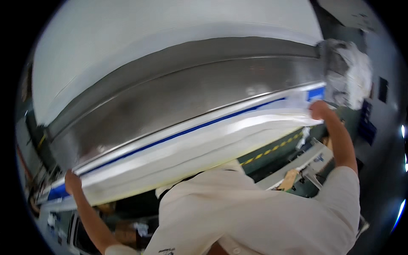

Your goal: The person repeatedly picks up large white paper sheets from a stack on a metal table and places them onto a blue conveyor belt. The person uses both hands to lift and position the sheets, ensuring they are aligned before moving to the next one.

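A long white sheet (191, 144), cloth or film I cannot tell which, stretches between my two hands along the front of a machine. Its lower edge looks yellowish, and soft folds run along it. My left hand (73, 182) is closed on the sheet's left end, beside a blue patch on the machine's front rail. At the far right, my right hand (318, 109) grips the other end, just below a second blue patch (315, 93). Motion blurs the fingers of both hands a little. Between the sheet and the machine shows a blue stripe (187, 131).
A wide grey metal panel (191, 91) lies behind the sheet, with a large white surface (178, 25) beyond it. Crumpled clear plastic wrapping (355, 74) stands at the right. Yellow-and-black tape (272, 151) marks the floor, near a pale bench-like frame (293, 165).
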Motion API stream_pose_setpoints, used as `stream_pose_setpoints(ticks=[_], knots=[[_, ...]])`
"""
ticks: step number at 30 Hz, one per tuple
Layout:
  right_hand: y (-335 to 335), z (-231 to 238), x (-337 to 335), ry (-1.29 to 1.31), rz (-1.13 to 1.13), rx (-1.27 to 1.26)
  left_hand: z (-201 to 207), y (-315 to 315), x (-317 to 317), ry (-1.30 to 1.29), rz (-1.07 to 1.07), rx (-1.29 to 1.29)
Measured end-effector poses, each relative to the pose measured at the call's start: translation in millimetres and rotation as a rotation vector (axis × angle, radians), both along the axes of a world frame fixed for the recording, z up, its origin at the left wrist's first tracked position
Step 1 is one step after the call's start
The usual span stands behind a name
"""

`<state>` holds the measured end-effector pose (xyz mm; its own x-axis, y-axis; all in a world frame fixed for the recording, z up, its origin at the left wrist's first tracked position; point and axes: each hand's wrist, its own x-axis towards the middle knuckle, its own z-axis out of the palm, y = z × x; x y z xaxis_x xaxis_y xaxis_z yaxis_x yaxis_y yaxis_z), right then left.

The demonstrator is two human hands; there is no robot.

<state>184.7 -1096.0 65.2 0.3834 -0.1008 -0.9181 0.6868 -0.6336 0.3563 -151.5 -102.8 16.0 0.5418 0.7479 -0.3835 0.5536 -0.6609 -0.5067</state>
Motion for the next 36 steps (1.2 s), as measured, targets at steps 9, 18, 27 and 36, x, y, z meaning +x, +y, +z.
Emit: stream_pose_setpoints(ticks=[9, 18, 27, 36], knots=[[97.0, 3.8, 2.3, 0.137, -0.52, 0.129, 10.8, -61.1, 45.9, -0.015, 0.013, -0.051], [84.1, -78.3, -1.2, 0.197, -0.089, 0.133, -16.9, -4.3, -2.2, -0.144, 0.036, -0.057], [238.6, -39.1, -4.2, -0.076, -0.324, 0.64, -32.1, -53.1, 66.2, -0.639, -0.187, -0.04], [480.8, -31.9, 21.8, -0.036, -0.099, 0.956, -52.8, -45.7, 133.6, -0.93, -0.39, 0.035]])
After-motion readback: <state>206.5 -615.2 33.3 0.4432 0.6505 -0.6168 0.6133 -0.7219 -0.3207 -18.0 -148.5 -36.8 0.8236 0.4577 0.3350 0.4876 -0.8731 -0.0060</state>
